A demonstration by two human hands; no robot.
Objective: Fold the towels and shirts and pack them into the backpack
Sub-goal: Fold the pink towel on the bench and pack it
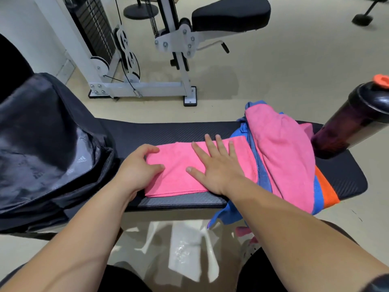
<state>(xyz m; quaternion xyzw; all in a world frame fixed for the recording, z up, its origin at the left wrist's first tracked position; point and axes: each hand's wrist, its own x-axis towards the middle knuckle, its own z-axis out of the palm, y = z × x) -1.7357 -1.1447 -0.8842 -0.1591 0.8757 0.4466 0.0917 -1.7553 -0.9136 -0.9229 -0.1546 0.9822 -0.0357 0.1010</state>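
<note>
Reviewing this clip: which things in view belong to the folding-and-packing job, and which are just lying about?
Part of the job:
folded pink towel, gripped at its edge by the left hand and pressed flat by the right hand
black backpack
heap of pink, blue and orange cloth

Lying about:
dark plastic bottle with orange cap
white weight machine
black padded bench, only the work surface

A pale beige floor [273, 70] fills most of the room and shines faintly under even light. At the far left stands a white wall [25, 28]. A white-framed machine [147, 87] stands on the floor, with a dark weight stack [92, 28], pulleys and cable, and a black padded seat [231, 13]. Behind it is a round black base [140, 11]. In front runs a black, ribbed, padded table [168, 131].
</note>
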